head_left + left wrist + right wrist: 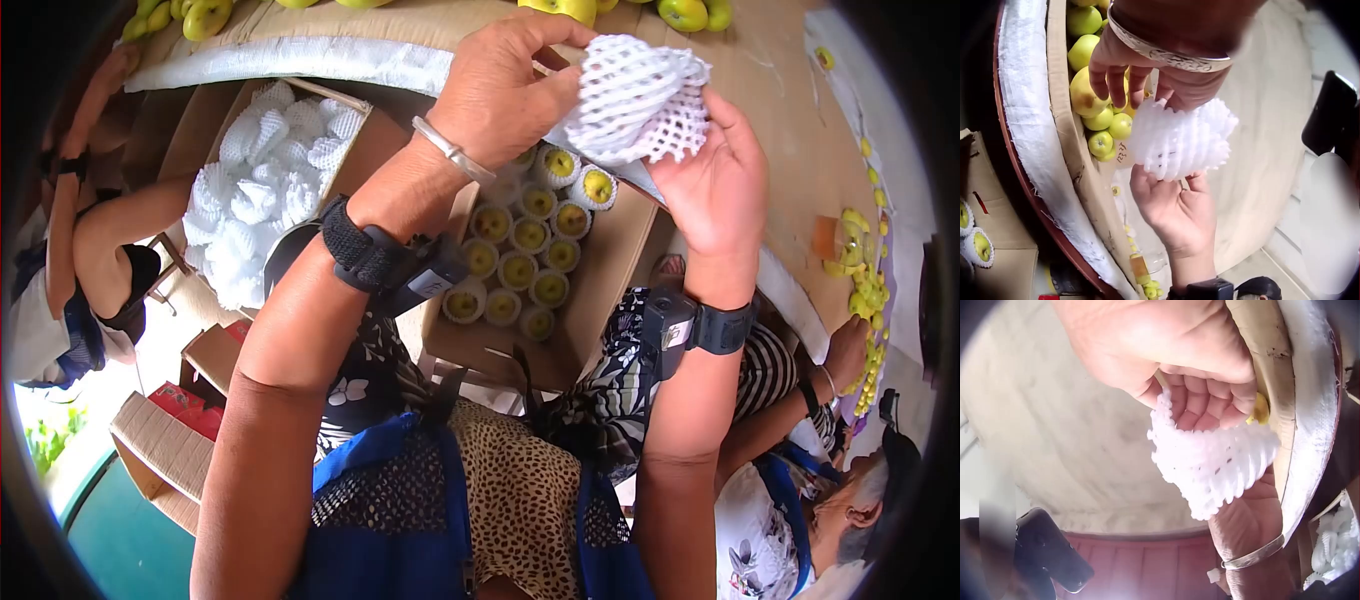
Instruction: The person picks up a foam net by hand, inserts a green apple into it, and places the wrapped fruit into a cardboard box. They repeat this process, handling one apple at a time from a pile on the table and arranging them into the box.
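A white foam net (640, 98) is held up between both hands over the table edge. My left hand (505, 95), with a bracelet at its wrist, pinches one side of the net (1179, 140). From the opposite side my right hand (715, 185) grips its edge; in the right wrist view the fingers of that right hand (1179, 356) curl over the net's rim (1216, 462). The net looks soft and partly folded, and no fruit shows through its mesh. The left hand's fingertips are partly hidden behind the net in the head view.
Below stands a cardboard box (590, 290) with netted green-yellow apples (530, 235). Left of it is a box of white foam nets (260, 180). Loose apples (207, 18) lie along the table's far part. Other people sit at both sides.
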The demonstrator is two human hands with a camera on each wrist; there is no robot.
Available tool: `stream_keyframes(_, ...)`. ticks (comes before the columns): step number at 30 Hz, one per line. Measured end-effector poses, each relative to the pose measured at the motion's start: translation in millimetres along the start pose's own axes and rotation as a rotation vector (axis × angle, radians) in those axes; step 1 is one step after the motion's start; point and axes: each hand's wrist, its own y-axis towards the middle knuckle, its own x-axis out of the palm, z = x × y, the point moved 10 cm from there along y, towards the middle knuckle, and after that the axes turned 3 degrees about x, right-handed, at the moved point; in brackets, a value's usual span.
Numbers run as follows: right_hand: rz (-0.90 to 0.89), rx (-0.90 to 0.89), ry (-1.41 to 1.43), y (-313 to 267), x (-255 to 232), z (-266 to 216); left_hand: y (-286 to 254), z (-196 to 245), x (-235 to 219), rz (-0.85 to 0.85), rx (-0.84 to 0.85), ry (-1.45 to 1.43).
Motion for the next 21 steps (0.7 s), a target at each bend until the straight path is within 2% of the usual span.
stream_keyframes(1,-0.026,0.003,0.037,0,3,0,-2,-1,-1,0.029,-0.037,0.023)
stream_keyframes(2,-0.055,0.002,0.073,1,7,0,-2,-1,-3,0.065,0.081,-0.184)
stream_keyframes(5,0.168,-0.116,0.045,3,-8,0,5,-26,-8,0.081,-0.094,-0.463)
stream_keyframes(6,0.201,-0.198,-0.127,1,-9,-4,4,-27,-6,0.043,-0.122,-0.428)
stream_keyframes(9,0.375,-0.416,-0.488,-3,-6,-21,-3,-2,-20,0.246,-0.059,-0.176)
stream_keyframes(11,0.417,-0.59,-0.882,-14,7,-37,-10,-12,-35,0.411,-0.129,-0.266)
stream_keyframes(12,0.443,-0.651,-0.982,-18,16,-40,-10,-8,-34,0.373,-0.097,-0.256)
stream_keyframes(16,0.475,-0.713,-1.102,-22,24,-43,-21,3,1,0.242,-0.061,-0.047)
stream_keyframes(17,0.455,-0.703,-1.059,-22,24,-42,-22,-1,14,0.182,-0.063,-0.119)
stream_keyframes(19,0.408,-0.679,-0.973,-18,23,-37,-28,-15,25,0.325,-0.195,-0.582)
stream_keyframes(21,0.396,-0.631,-0.817,-14,15,-35,-26,-24,19,0.311,-0.201,-0.696)
